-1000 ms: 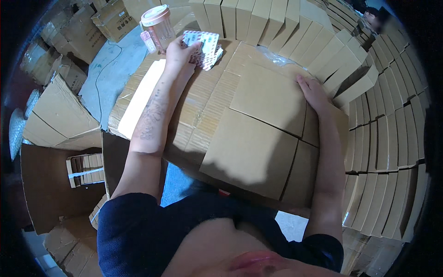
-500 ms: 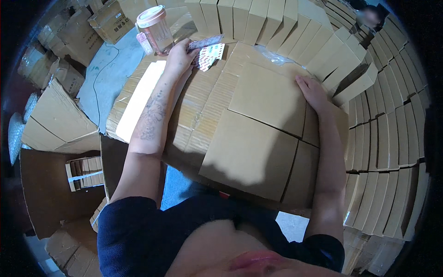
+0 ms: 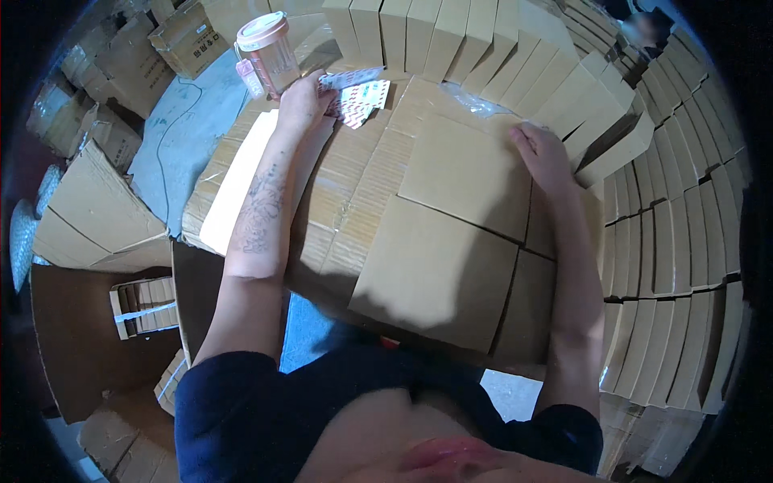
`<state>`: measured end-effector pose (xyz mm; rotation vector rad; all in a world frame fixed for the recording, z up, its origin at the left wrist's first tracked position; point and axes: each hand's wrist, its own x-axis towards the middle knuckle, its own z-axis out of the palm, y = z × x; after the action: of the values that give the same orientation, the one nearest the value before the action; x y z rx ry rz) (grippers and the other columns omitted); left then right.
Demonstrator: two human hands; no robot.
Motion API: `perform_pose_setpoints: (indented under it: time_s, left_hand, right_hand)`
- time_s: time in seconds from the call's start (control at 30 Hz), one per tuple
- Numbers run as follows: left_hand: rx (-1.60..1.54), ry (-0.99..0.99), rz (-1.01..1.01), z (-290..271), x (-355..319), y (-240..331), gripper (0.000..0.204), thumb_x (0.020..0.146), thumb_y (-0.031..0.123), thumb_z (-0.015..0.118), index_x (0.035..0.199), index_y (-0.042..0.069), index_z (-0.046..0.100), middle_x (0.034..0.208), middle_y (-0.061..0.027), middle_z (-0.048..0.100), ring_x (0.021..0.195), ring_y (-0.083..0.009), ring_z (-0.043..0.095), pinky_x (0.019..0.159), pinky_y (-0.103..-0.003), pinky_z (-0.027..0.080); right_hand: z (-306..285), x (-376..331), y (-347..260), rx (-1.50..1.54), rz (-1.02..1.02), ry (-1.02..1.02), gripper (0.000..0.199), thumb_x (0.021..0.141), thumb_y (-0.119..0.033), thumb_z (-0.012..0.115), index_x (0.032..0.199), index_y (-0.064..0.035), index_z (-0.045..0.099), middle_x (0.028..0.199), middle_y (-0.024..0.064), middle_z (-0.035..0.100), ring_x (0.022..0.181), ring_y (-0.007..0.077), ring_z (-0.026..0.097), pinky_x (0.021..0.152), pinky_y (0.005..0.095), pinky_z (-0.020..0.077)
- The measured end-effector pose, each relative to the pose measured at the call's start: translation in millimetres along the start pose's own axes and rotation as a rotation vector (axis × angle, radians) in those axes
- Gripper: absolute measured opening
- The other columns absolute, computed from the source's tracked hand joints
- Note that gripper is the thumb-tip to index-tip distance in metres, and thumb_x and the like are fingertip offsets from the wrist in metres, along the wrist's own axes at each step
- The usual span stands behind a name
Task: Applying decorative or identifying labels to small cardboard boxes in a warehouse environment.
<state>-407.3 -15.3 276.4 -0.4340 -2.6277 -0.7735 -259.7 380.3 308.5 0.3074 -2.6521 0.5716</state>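
Here, pinched a white leaflet [image 3: 352, 78] in left hand [image 3: 302, 101] above patterned sheets [image 3: 360, 102] at the box's far edge; laid right hand [image 3: 543, 153], fingers loosely spread, on cardboard box [image 3: 435, 266].

The left hand [image 3: 302, 101] has tilted the label sheets [image 3: 358, 97] flatter.

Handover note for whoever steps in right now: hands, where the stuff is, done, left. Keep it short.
Left hand: on the stack of small printed packets at the far edge of the big cardboard box; grip unclear.
Right hand: flat on the folded cardboard sheet lying on the box, holding nothing.
Nearby: lidded clear cup beyond the left hand; rows of small cartons on the right.
Done: sheet lies flat.
Left: packets not yet lifted off the box.
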Motion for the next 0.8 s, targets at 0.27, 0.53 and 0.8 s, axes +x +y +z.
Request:
perform_pose_setpoints:
  time_s: [0.27, 0.53, 0.8]
  left_hand:
    - [-0.336, 0.067, -0.171, 20, 15, -20, 0.043, 0.088, 0.027, 0.068, 0.121, 0.002, 0.058, 0.107, -0.0218, 0.068, 0.103, -0.0351, 0.065, 0.090, -0.041, 0.049]
    - [-0.562, 0.142, -0.196, 46, 25, -47, 0.044, 0.089, 0.025, 0.066, 0.123, -0.002, 0.056, 0.111, -0.0218, 0.066, 0.106, -0.0314, 0.064, 0.093, -0.037, 0.047]
    - [-0.916, 0.092, -0.323, 34, 24, -32, 0.038, 0.093, 0.015, 0.062, 0.127, 0.000, 0.055, 0.113, -0.0100, 0.066, 0.103, -0.0175, 0.062, 0.092, -0.032, 0.046]
  right_hand:
    - [97, 92, -97, 0.361, -0.048, -0.052, 0.033, 0.088, -0.026, 0.066, 0.109, -0.0012, 0.065, 0.097, 0.0174, 0.068, 0.094, 0.0306, 0.066, 0.081, 0.0378, 0.0514]
    - [179, 143, -101, 0.335, 0.293, -0.103, 0.037, 0.077, -0.025, 0.076, 0.105, -0.0027, 0.067, 0.102, 0.0216, 0.067, 0.097, 0.0348, 0.064, 0.086, 0.0420, 0.0501]
    - [163, 129, -127, 0.222, 0.036, 0.116, 0.022, 0.080, -0.013, 0.071, 0.098, -0.0017, 0.066, 0.088, 0.0165, 0.066, 0.086, 0.0306, 0.064, 0.077, 0.0386, 0.0503]
